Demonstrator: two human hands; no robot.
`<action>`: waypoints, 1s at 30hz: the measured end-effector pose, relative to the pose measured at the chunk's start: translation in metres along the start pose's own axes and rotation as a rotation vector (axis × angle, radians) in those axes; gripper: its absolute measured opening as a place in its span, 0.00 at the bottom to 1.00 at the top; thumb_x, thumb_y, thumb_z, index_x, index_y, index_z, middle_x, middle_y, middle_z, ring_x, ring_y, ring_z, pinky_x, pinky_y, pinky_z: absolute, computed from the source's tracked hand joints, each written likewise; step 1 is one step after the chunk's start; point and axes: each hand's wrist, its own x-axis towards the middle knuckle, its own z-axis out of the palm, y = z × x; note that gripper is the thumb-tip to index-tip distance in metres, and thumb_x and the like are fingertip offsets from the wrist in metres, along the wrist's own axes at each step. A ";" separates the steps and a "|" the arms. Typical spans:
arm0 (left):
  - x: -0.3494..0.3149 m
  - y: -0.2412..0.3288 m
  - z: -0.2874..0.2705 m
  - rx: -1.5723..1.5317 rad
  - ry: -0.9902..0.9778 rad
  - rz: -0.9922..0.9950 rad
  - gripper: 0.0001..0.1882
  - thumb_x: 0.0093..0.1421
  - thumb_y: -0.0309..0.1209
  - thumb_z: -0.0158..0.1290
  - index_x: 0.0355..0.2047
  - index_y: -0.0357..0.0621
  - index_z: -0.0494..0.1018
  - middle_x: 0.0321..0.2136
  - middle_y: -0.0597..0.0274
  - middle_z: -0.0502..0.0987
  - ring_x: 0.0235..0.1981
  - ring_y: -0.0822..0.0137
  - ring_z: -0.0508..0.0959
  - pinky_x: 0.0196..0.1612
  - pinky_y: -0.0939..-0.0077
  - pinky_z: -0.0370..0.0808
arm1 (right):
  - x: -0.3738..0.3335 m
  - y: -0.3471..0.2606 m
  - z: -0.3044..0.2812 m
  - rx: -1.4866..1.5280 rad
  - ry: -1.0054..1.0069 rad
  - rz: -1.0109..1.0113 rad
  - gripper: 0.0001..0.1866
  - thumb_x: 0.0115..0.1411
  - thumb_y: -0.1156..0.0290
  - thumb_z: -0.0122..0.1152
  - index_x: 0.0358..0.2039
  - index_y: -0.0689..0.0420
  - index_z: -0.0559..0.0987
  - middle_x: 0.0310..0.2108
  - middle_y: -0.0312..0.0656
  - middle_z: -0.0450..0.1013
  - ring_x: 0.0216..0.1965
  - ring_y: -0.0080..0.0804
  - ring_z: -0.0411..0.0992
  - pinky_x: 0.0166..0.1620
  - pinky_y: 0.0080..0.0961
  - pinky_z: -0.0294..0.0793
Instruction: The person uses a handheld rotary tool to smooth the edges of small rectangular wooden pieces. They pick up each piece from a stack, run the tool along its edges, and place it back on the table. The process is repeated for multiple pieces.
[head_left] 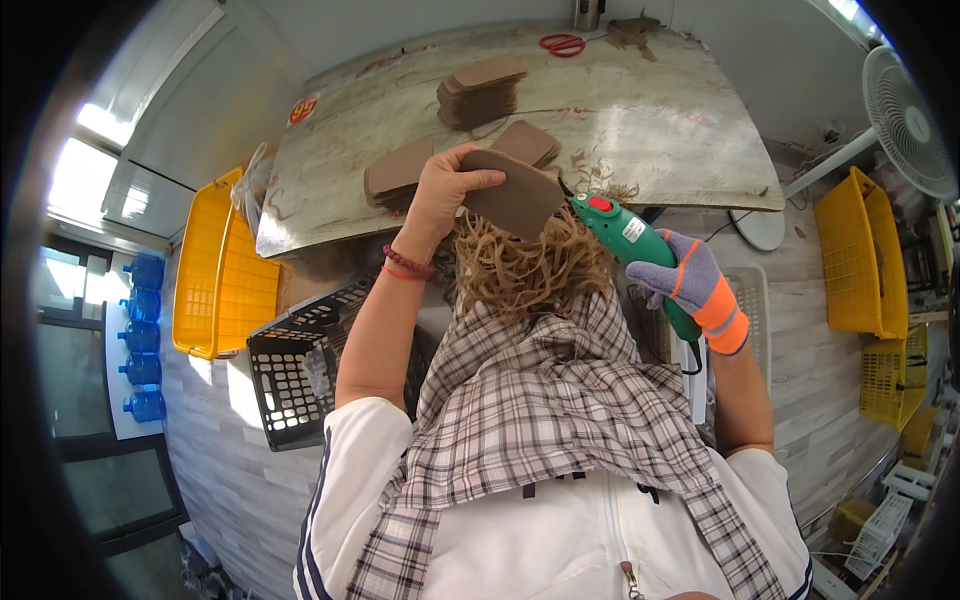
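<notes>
My bare left hand [437, 192] pinches a flat brown sheet-like piece [517, 197] with rounded corners over my lap. In my right hand [690, 278], which wears a grey and orange glove, is a green corded power trimmer [622, 230] with a red switch. The trimmer's thin dark tip is at the right edge of the piece; whether it touches cannot be made out. Beneath both, a heap of curly brown offcut strips [525, 265] lies on my plaid apron [540, 385]. Similar brown pieces form a tall stack [482, 95] and lower stacks [395, 172] on the table.
The worn table [350, 115] spans ahead, with red-handled scissors [562, 45] at its far side. A black crate [290, 385] and a yellow crate [200, 275] stand left. Right are a pale bin [757, 310], another yellow crate [850, 260] and a white fan [905, 115].
</notes>
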 end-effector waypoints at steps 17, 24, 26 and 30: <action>-0.004 -0.003 0.026 0.161 -0.188 -0.172 0.10 0.48 0.19 0.61 0.33 0.36 0.78 0.28 0.63 0.80 0.29 0.75 0.78 0.35 0.81 0.76 | 0.004 -0.003 0.013 -0.083 0.010 0.003 0.22 0.48 0.60 0.73 0.37 0.63 0.75 0.19 0.35 0.72 0.18 0.16 0.67 0.22 0.16 0.67; -0.004 -0.009 0.026 0.215 -0.296 -0.229 0.11 0.47 0.19 0.62 0.34 0.36 0.78 0.28 0.65 0.80 0.30 0.75 0.77 0.37 0.80 0.74 | 0.017 -0.007 0.023 -0.068 -0.043 -0.037 0.22 0.51 0.64 0.70 0.40 0.63 0.74 0.22 0.33 0.72 0.19 0.16 0.67 0.23 0.15 0.66; -0.005 -0.017 0.024 0.217 -0.297 -0.222 0.11 0.48 0.19 0.61 0.34 0.36 0.77 0.30 0.64 0.80 0.31 0.74 0.77 0.37 0.79 0.74 | 0.020 -0.010 0.027 -0.021 -0.056 -0.014 0.22 0.51 0.64 0.70 0.41 0.64 0.74 0.23 0.33 0.72 0.19 0.16 0.67 0.23 0.15 0.66; -0.008 0.002 -0.009 0.176 -0.034 -0.029 0.11 0.52 0.20 0.58 0.38 0.35 0.76 0.35 0.61 0.79 0.33 0.71 0.77 0.39 0.77 0.74 | 0.024 0.010 0.026 0.087 0.020 -0.006 0.21 0.52 0.65 0.69 0.41 0.64 0.74 0.23 0.34 0.72 0.19 0.17 0.67 0.23 0.16 0.67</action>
